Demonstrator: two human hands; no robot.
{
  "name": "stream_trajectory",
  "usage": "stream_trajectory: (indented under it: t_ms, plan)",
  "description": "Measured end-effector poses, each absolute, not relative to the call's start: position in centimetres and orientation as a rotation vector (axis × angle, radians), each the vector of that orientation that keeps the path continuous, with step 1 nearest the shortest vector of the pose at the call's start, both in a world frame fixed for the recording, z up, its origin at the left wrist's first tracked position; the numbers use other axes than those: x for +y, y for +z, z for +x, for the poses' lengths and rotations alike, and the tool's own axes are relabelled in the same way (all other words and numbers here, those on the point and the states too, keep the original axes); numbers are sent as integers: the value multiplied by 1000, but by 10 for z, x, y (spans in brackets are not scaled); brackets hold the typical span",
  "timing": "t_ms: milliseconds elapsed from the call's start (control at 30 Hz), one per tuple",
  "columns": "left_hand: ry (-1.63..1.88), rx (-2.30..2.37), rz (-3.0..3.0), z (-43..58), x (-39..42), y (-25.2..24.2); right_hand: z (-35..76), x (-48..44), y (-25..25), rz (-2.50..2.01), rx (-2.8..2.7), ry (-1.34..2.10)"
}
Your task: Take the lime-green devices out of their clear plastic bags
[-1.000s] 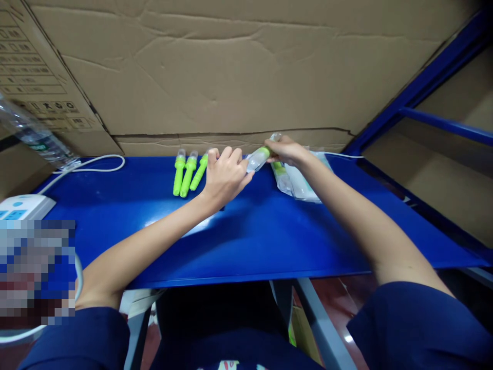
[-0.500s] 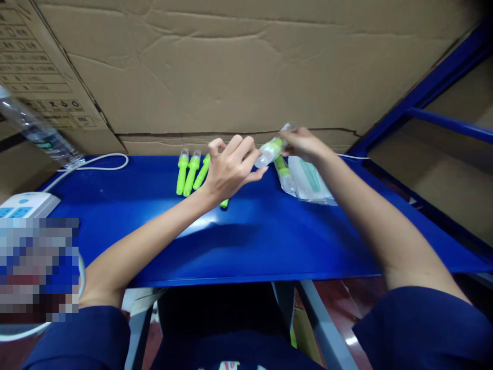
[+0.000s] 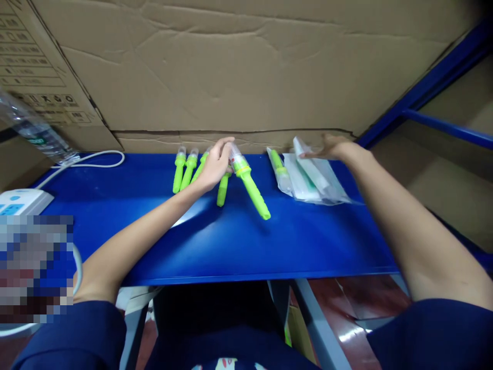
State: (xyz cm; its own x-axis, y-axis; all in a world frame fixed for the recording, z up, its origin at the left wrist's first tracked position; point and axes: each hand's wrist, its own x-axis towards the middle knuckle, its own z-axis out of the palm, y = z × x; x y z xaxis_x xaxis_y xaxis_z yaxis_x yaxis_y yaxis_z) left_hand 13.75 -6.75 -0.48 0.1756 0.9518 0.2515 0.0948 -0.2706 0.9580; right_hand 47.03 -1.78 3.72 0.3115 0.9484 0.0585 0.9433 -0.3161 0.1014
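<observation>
My left hand [image 3: 216,167] is closed on the clear cap end of a lime-green torch-shaped stick [image 3: 252,190], whose green handle slants down to the right above the table. Another green stick [image 3: 222,191] lies just beneath that hand, its upper end hidden. My right hand [image 3: 339,147] is open, thumb stretched left, over the clear plastic bags [image 3: 311,172] at the right; its fingertips are blurred. Next to these bags lies a green stick in a clear wrapper [image 3: 281,172]. Several bare green sticks [image 3: 179,172] with clear caps lie in a row left of my left hand.
The blue table [image 3: 269,252] backs onto a tall cardboard wall [image 3: 231,82]. At the left are a white power strip [image 3: 29,200], a white cable [image 3: 103,154] and a leaning clear bottle [image 3: 42,133]. A blue metal frame [image 3: 435,123] bounds the right side.
The green stick has come out of its plastic wrapper and moved left in my left hand. My right hand has moved right, and a bag now lies on the others there.
</observation>
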Motion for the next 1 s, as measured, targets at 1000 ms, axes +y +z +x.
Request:
stream_trajectory:
  t_ms: [1000]
  plan:
    - [865,1267,2555,146,-89,-30,335,-23,21,2713,2270,-899]
